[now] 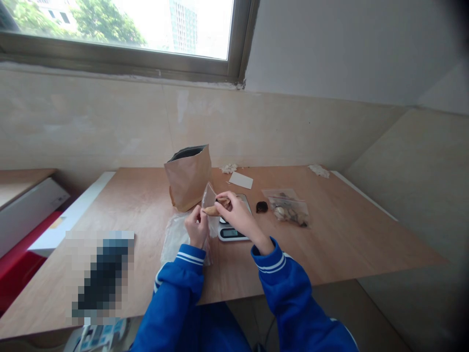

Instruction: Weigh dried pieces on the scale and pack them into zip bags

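Observation:
My left hand [197,227] pinches the edge of a small clear plastic bag [208,193], which stands up between my hands. In the fingers of my right hand [236,211] are several tan dried pieces [211,211], long and curved, right at the bag; their exact kind is unclear. Both hands are above a white digital kitchen scale [232,235], whose display shows but cannot be read. My right hand hides much of its plate. Flat clear bags [175,239] lie on the table left of the scale, partly beneath my left hand.
A brown paper pouch [190,178] stands open behind my left hand. Rightward lie a small dark object [261,207] and a filled zip bag [291,211]. Toward the wall are a white card [241,180] and crumpled tissues [229,168]. A pixelated dark object [104,274] lies at left.

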The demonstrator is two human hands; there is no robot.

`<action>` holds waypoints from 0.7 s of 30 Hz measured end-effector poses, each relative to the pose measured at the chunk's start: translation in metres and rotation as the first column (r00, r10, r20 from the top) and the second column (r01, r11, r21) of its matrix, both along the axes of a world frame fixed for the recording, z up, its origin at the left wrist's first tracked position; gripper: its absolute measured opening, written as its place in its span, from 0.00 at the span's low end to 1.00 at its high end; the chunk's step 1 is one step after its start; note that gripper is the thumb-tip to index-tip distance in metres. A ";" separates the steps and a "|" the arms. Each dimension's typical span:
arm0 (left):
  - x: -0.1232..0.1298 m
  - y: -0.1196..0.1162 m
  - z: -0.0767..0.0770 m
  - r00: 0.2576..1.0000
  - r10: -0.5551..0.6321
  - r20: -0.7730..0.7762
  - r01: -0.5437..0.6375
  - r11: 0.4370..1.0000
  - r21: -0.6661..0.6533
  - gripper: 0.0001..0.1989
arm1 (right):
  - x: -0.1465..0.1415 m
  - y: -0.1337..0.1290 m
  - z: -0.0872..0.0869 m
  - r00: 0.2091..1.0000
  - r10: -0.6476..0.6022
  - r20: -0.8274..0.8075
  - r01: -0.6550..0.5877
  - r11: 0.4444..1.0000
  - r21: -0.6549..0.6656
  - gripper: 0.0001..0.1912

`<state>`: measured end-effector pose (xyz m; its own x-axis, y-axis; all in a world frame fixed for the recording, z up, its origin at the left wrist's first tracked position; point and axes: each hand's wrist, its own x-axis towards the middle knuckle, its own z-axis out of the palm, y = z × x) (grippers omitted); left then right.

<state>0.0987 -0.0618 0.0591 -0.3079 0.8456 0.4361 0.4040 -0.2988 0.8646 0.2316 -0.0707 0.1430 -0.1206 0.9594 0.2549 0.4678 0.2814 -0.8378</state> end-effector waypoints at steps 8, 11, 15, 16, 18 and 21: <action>0.001 0.001 -0.004 0.995 -0.002 0.105 0.001 1.000 0.015 0.18 | 0.002 0.001 0.006 0.974 -0.053 0.218 0.049 0.998 0.024 0.05; 0.002 0.000 -0.002 0.996 0.005 0.087 -0.007 1.000 0.027 0.18 | 0.006 -0.002 0.014 0.954 0.110 0.278 -0.102 0.994 -0.043 0.04; 0.002 -0.002 0.001 0.999 0.012 0.048 -0.013 1.000 0.022 0.18 | 0.006 -0.004 0.020 0.933 0.126 0.337 -0.111 0.992 -0.062 0.07; 0.002 -0.003 0.002 0.999 0.013 0.036 -0.014 1.000 0.016 0.18 | 0.004 -0.004 0.020 0.938 0.097 0.333 -0.087 0.995 -0.046 0.09; 0.002 -0.003 0.001 1.000 0.010 0.013 -0.010 1.000 0.002 0.18 | -0.001 -0.001 0.020 0.950 0.059 0.305 -0.056 0.998 -0.021 0.12; 0.001 -0.003 0.000 1.000 0.007 -0.008 -0.008 1.000 -0.017 0.18 | -0.005 0.008 0.016 0.971 0.007 0.239 -0.018 0.999 0.040 0.14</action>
